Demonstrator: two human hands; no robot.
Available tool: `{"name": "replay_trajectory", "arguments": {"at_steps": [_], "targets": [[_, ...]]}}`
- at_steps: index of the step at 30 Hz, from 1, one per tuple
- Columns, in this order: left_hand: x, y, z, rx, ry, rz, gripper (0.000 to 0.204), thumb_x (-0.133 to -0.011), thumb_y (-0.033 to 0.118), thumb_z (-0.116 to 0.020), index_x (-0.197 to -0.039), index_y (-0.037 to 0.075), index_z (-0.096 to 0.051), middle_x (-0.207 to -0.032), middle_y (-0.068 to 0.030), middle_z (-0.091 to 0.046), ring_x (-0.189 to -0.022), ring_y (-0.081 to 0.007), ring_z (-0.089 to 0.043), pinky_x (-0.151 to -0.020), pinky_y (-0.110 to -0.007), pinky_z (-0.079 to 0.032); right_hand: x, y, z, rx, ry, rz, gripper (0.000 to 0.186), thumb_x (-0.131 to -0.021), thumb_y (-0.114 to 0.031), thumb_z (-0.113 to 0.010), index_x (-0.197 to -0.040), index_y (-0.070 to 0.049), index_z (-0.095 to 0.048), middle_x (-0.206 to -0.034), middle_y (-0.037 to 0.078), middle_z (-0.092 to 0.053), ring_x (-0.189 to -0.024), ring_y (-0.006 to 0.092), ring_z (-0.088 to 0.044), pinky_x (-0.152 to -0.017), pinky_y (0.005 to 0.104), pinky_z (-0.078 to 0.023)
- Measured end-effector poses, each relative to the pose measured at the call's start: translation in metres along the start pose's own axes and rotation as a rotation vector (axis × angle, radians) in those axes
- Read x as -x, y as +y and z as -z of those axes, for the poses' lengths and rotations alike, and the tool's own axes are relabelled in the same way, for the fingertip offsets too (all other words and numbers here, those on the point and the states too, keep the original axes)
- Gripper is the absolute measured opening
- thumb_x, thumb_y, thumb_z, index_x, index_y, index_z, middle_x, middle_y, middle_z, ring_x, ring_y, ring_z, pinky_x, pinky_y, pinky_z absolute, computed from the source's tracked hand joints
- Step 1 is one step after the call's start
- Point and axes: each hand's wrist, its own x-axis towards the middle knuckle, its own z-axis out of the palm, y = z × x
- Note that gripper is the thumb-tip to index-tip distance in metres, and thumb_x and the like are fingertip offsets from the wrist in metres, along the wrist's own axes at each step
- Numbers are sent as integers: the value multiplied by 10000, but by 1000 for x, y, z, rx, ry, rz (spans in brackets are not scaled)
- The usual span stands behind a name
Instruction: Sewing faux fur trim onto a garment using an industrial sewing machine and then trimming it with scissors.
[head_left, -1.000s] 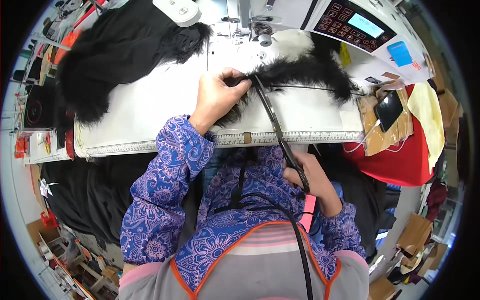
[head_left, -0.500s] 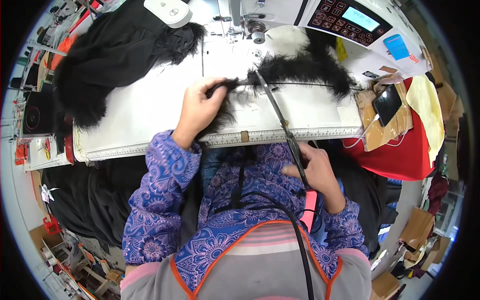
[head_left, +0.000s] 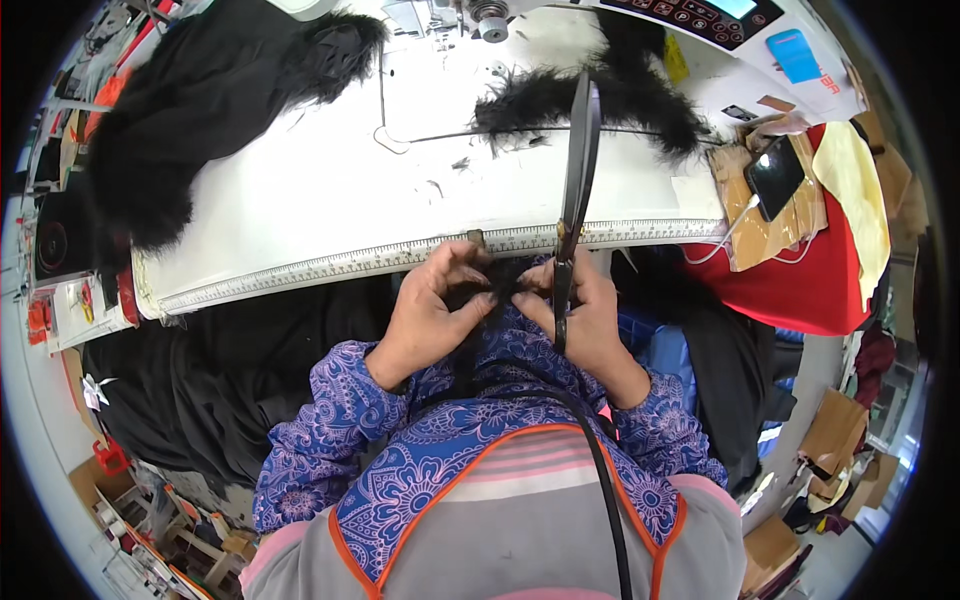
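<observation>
Just over the table's front edge, my hands are close together above my lap. My left hand (head_left: pixel 435 310) has its fingers bent in, pinching a small black fur piece (head_left: pixel 505 283). My right hand (head_left: pixel 588 315) holds a large pair of scissors (head_left: pixel 580 160), its long blades pointing away from me over the table. The thumb and fingertips of that hand also reach the fur piece, partly hidden by the fingers. A black fur strip (head_left: pixel 560 100) lies farther back on the white table (head_left: pixel 310 200), with loose tufts of fur near it.
A black fur-trimmed garment (head_left: pixel 220 90) covers the table's left side. Sewing machine parts (head_left: pixel 490 20) stand at the back. A measuring tape (head_left: pixel 330 268) runs along the front edge. A phone (head_left: pixel 775 178) rests on cardboard at right, beside red cloth (head_left: pixel 790 285).
My left hand has drawn the black fur piece off the table toward my lap. My right hand has moved up and left beside it, and the scissors now point more straight ahead.
</observation>
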Motion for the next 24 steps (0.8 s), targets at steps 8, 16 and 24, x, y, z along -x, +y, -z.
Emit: {"name": "replay_trajectory", "arguments": {"at_steps": [8, 16, 24], "targets": [[9, -17, -4, -41, -90, 176, 273, -795, 32, -671, -1038, -28, -561, -866, -40, -606, -770, -80, -564, -705, -230, -465, 11, 12, 4, -37, 112, -84, 233, -737, -36, -704, -891, -16, -531, -801, 28, -601, -734, 81, -563, -684, 226, -456], [22, -21, 43, -308, 79, 107, 193, -822, 96, -647, -972, -25, -655, -880, -129, -688, -812, -157, -645, -730, -262, -490, -8, 25, -4, 332, 307, 93, 235, -733, -82, -705, -871, -7, -530, -767, 80, -596, -674, 159, -574, -657, 269, -455], [47, -3, 109, -526, 178, 69, 176, -796, 79, -657, -953, 0, -673, -857, -119, -680, -787, -171, -641, -733, -261, -478, -17, 18, -11, 339, 455, 139, 259, -732, -83, -715, -904, -5, -538, -785, 90, -605, -715, 127, -562, -668, 268, -464]]}}
